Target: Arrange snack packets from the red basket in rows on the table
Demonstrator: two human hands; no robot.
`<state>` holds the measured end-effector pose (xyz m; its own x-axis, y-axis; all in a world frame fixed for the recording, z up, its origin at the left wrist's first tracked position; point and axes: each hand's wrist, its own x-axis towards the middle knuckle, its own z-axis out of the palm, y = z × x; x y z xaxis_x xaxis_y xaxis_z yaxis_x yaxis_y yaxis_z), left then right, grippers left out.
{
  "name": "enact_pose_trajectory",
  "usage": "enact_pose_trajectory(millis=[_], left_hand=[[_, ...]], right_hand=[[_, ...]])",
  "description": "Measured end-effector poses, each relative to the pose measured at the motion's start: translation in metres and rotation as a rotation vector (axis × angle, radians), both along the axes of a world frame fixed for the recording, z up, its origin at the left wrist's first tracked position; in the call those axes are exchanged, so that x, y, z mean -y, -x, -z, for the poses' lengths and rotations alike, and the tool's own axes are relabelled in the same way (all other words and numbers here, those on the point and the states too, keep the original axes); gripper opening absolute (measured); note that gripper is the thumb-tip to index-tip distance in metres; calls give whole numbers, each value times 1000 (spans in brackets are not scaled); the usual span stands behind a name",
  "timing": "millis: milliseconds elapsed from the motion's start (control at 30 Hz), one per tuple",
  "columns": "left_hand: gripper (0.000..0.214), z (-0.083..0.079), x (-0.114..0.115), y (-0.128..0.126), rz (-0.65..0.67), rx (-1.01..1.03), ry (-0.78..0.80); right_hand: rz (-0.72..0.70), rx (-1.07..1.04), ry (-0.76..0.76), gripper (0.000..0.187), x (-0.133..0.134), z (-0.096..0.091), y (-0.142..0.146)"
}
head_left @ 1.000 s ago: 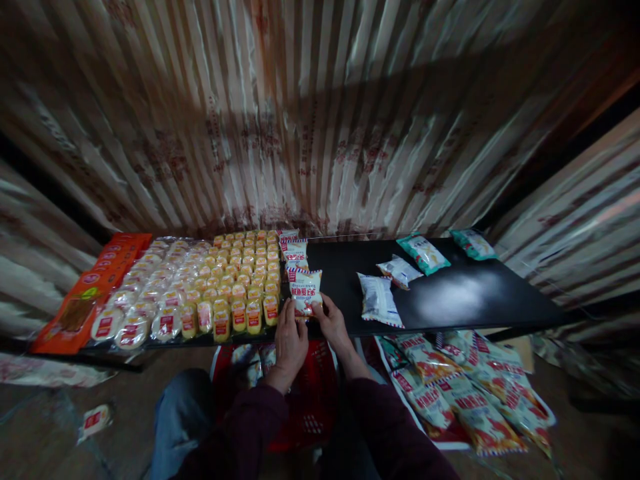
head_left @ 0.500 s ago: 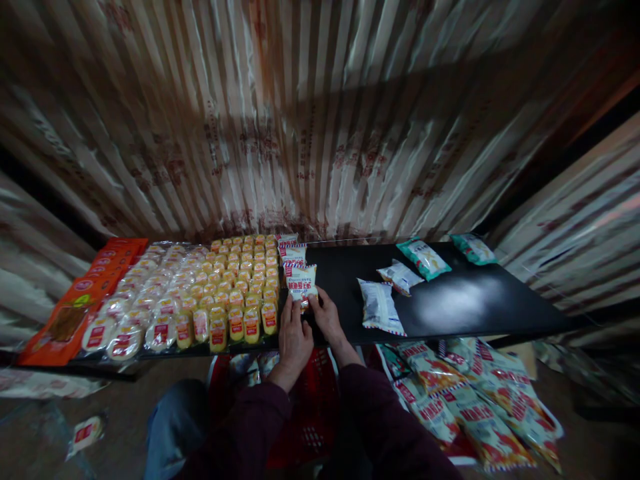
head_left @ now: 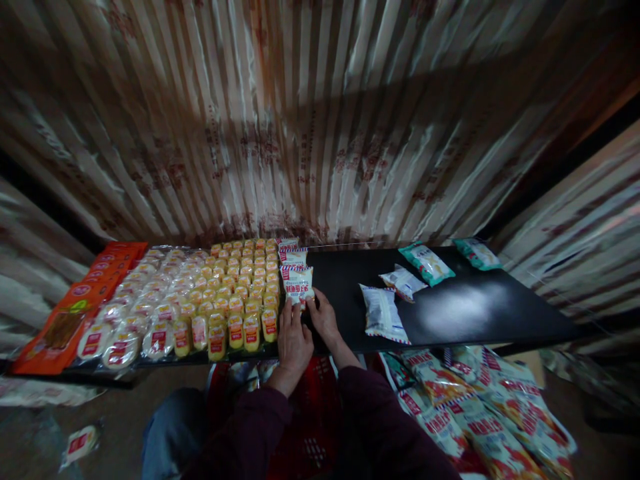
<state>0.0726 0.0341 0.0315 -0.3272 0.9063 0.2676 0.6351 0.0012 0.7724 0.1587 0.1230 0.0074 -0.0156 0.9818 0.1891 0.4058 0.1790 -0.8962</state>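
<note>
A small white snack bag (head_left: pixel 298 283) with red lettering and a striped top edge lies at the front of a row of like bags. My left hand (head_left: pixel 294 341) grips its near edge, the fingertips over the wrapper. At the bag's right lower corner, my right hand (head_left: pixel 325 320) pinches with thumb and fingers. Behind it, a second white bag (head_left: pixel 293 256) is partly covered. Directly left stand rows of yellow wrapped cakes (head_left: pixel 251 331), close against the bag. Everything rests on a black shelf (head_left: pixel 340 280).
Round white wrapped cakes (head_left: pixel 121 347) and orange packets (head_left: pixel 83 293) fill the shelf's left. Rightward lie a silver-white bag (head_left: pixel 383 313), a smaller one (head_left: pixel 403 283) and green bags (head_left: pixel 427 263). Below are a red basket (head_left: pixel 313 413) and several large snack bags (head_left: pixel 480 420).
The held bag has shifted slightly left and settled against the yellow cakes. Both hands still touch it. The view has tilted a little.
</note>
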Motion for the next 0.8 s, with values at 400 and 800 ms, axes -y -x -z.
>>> enact_pose_trajectory(millis=[400, 800], left_hand=[[59, -3, 0, -3, 20, -121, 37], [59, 3, -4, -3, 4, -158, 18]], right_hand=[[-5, -145, 92, 61, -25, -16, 2], [-87, -296, 220, 69, -49, -39, 18]])
